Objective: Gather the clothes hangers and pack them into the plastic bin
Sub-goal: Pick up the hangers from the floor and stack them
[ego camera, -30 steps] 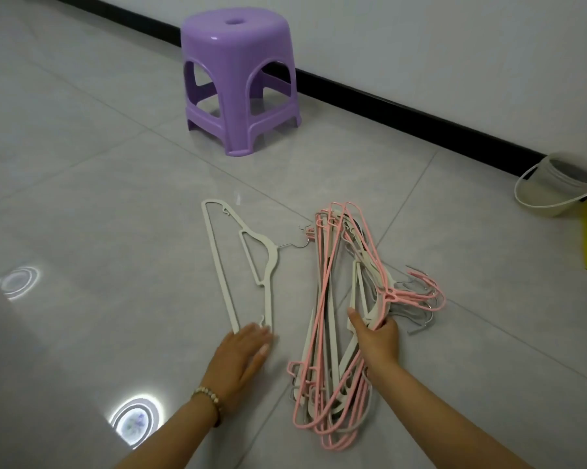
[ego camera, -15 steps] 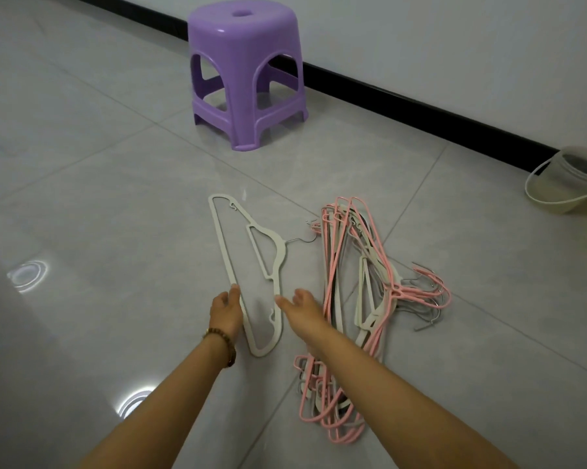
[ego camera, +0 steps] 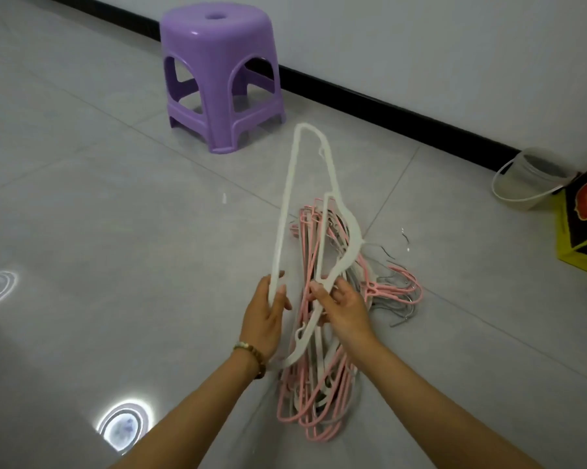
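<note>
The left hand (ego camera: pixel 265 319) curls round the long bar of a white hanger (ego camera: pixel 284 211) and the right hand (ego camera: pixel 345 308) pinches its shoulder, holding it above the pile (ego camera: pixel 322 394) on the floor (ego camera: pixel 116 265). Its hook may snag the pile's tangled hooks, dragging hangers along. The bin (ego camera: pixel 528 179) stands well apart by the wall, seemingly empty.

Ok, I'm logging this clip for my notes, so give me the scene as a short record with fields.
left hand: holds the straight bar of the white plastic clothes hanger
right hand: pinches the hanger's sloped arm
white hanger: off the floor, over the pile
pile of pink and white hangers: on the grey tiled floor
translucent plastic bucket: far right, by the wall
purple plastic stool: beyond the pile
</note>
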The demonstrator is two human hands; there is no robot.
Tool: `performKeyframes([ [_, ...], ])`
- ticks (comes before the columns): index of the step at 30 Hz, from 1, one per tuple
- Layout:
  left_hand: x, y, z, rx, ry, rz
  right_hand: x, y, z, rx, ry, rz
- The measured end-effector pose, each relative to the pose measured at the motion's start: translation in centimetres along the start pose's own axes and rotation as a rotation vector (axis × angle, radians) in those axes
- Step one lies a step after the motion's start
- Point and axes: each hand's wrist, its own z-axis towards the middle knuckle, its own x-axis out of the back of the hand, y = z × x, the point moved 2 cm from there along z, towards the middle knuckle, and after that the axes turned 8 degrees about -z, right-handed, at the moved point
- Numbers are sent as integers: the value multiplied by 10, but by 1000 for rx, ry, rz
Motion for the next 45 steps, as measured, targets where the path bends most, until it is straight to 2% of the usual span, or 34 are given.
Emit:
performKeyframes([
  [2,-23,-9,-5,20,-93,5,26,11,0,3,102,-93],
  [4,-43,-22,-11,35,-142,148,43,26,-2,-34,119,-208],
  [7,-56,-27,-22,197,-62,297,55,42,-2,-67,96,-325],
  [10,-59,-25,-32,215,-30,356,61,46,3,-73,93,-425],
  [13,-57,-28,-36,239,-48,299,62,46,-3,-178,81,-489],
  [14,-55,-28,-35,257,-57,247,62,46,-6,-223,70,-479],
  [16,-50,-27,-26,346,-62,125,63,50,-10,-362,59,-309],
  [19,-44,-28,-1,544,-112,96,62,50,-8,-562,58,-64],
  [23,-53,-26,15,686,-310,94,52,44,0,-580,38,62],
  [26,-58,-27,18,685,-334,161,51,42,3,-598,66,26],
  [29,-61,-24,17,719,-357,158,56,42,2,-638,-11,91],
  [32,-64,-30,12,717,-325,30,56,49,-2,-621,-20,154],
  [36,-68,-54,6,730,-239,-127,57,47,-14,-505,49,169],
  [41,-62,32,-5,549,-235,-344,67,-6,-39,-290,124,177],
  [45,-48,143,15,403,-274,-471,81,-110,-49,-139,124,237],
])
